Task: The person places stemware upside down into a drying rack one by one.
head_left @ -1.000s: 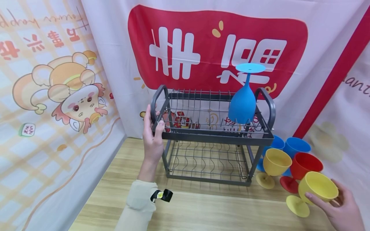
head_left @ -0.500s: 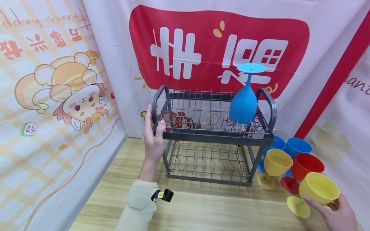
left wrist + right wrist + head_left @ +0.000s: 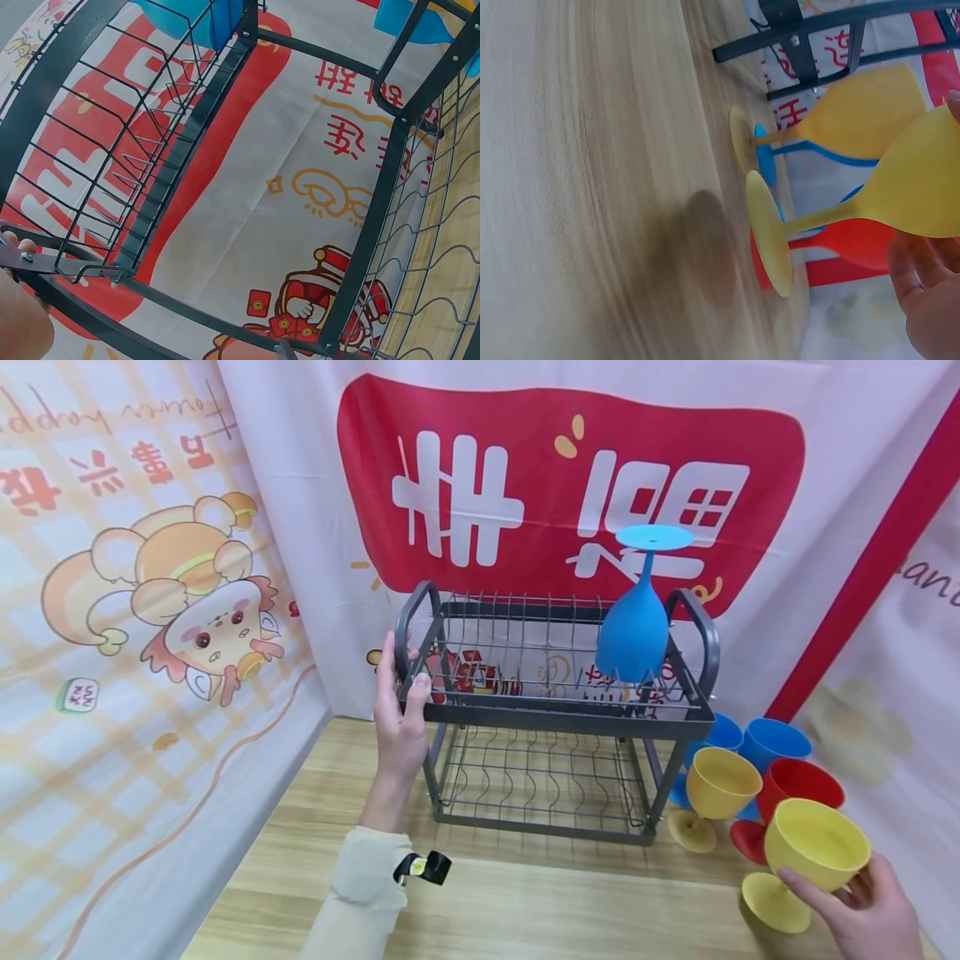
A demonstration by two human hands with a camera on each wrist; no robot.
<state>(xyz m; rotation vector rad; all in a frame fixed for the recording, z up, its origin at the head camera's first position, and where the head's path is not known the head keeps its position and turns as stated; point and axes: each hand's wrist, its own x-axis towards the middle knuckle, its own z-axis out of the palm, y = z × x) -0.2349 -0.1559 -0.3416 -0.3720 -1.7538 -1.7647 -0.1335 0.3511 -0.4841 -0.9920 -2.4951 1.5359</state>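
My left hand (image 3: 401,727) grips the left end of the upper tier of a dark two-tier dish rack (image 3: 555,718), thumb at the front corner. My right hand (image 3: 870,902) holds a yellow goblet (image 3: 817,843) upright by its bowl, at the lower right. In the right wrist view the goblet's foot (image 3: 768,232) is lifted off the table, its shadow falling on the wood. A blue goblet (image 3: 633,631) stands upside down at the right end of the upper tier, foot on top.
Behind the held goblet stand a red goblet (image 3: 798,789), an orange-yellow goblet (image 3: 720,785) and two blue goblets (image 3: 776,745), all upright to the right of the rack. The rack's lower wire tier (image 3: 540,777) sits close to the wooden table (image 3: 525,902). A printed curtain (image 3: 300,510) hangs behind.
My right hand has closed round the yellow goblet's bowl and raised it slightly off the table, a little leftward. My left hand stays on the rack.
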